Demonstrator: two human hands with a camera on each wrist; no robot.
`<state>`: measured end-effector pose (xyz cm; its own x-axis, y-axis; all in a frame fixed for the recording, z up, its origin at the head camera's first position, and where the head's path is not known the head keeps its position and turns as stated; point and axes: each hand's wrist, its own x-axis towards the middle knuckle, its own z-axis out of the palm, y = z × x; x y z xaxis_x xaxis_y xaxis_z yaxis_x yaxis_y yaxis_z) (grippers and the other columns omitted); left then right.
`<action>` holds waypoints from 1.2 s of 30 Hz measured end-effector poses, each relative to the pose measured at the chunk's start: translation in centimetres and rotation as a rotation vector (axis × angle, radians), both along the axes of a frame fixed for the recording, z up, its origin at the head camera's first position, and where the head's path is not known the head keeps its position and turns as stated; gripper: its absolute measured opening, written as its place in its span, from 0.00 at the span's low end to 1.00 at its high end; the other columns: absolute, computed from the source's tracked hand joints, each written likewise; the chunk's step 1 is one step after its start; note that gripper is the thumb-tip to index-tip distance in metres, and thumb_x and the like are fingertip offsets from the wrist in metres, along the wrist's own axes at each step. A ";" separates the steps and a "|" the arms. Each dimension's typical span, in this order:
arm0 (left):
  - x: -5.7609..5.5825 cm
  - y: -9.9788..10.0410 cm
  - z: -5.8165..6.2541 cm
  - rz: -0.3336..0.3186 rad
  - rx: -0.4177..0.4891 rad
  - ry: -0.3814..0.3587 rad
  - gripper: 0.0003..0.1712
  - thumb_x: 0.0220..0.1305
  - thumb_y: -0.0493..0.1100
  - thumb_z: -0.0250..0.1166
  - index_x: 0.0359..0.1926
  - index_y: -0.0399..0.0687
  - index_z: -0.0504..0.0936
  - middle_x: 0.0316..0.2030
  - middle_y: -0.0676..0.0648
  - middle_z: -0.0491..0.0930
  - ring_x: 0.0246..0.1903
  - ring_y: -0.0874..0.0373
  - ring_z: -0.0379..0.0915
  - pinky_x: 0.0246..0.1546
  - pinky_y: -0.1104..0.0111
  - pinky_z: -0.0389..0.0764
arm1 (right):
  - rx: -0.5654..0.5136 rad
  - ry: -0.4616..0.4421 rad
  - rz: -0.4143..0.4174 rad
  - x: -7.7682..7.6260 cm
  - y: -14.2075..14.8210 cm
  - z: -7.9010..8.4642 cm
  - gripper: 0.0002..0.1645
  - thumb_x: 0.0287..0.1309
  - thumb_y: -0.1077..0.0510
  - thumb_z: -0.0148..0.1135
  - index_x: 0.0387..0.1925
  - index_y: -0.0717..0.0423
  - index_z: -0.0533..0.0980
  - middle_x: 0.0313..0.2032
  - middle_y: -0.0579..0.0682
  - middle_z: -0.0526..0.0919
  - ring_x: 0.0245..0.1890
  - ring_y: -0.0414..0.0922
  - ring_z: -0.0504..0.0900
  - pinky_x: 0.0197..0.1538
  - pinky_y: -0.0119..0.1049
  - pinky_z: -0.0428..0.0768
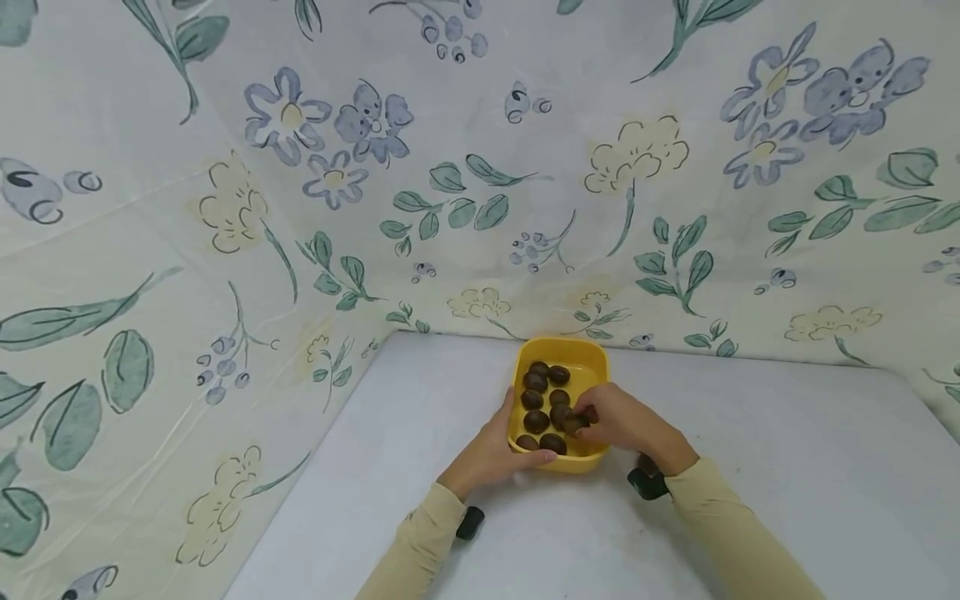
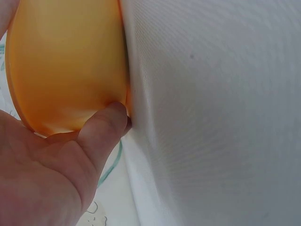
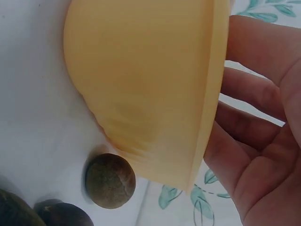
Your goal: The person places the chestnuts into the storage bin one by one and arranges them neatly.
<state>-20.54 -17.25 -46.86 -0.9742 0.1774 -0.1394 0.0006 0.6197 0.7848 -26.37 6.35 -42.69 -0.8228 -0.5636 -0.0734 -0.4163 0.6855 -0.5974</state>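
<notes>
A yellow plastic container (image 1: 573,348) holds several dark brown, round, fruit-like balls (image 1: 536,422), mostly along its left side. My left hand (image 1: 487,450) grips the container's near left corner, thumb along the front rim and fingers against the left wall. In the left wrist view, a fingertip presses low on the container wall (image 2: 66,61). Reaching over the right rim, my right hand (image 1: 626,421) pinches one brown ball (image 1: 575,422) among the others inside. That ball is hidden behind the container wall (image 3: 141,84) in the right wrist view.
Close outside the container, a brown ball (image 3: 110,181) lies on the white table (image 1: 787,450), with more dark round things (image 3: 66,214) nearby. Dark wrist cameras (image 1: 470,523) hang under both wrists. Floral cloth (image 1: 525,208) rises behind and left of the table.
</notes>
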 end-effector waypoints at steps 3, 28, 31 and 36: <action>0.0 0.0 0.0 0.004 0.002 -0.004 0.74 0.54 0.68 0.76 0.84 0.56 0.34 0.83 0.44 0.47 0.80 0.44 0.53 0.78 0.43 0.60 | 0.010 0.015 0.040 -0.1 -0.3 -0.2 0.07 0.55 0.65 0.76 0.37 0.55 0.87 0.25 0.44 0.79 0.30 0.41 0.75 0.34 0.30 0.76; -0.2 -0.3 -0.3 -0.010 -0.020 0.022 0.74 0.54 0.70 0.75 0.84 0.54 0.35 0.83 0.43 0.47 0.81 0.44 0.51 0.79 0.44 0.59 | 0.150 0.012 0.031 0.4 -2.0 -0.9 0.09 0.51 0.69 0.77 0.32 0.57 0.84 0.26 0.45 0.80 0.27 0.43 0.77 0.34 0.34 0.82; -0.3 -0.3 -0.5 -0.007 -0.028 0.019 0.74 0.54 0.70 0.75 0.84 0.54 0.35 0.83 0.43 0.47 0.81 0.44 0.51 0.79 0.43 0.60 | 0.172 0.009 0.023 0.5 -2.1 -0.8 0.10 0.51 0.70 0.77 0.33 0.58 0.84 0.27 0.46 0.81 0.29 0.43 0.77 0.37 0.36 0.85; -0.2 -0.2 -0.6 -0.003 -0.028 0.015 0.74 0.54 0.70 0.75 0.84 0.53 0.35 0.83 0.42 0.47 0.81 0.43 0.51 0.79 0.43 0.59 | 0.154 -0.011 0.009 0.6 -2.1 -1.0 0.11 0.51 0.70 0.77 0.35 0.58 0.84 0.29 0.47 0.82 0.31 0.44 0.77 0.40 0.38 0.85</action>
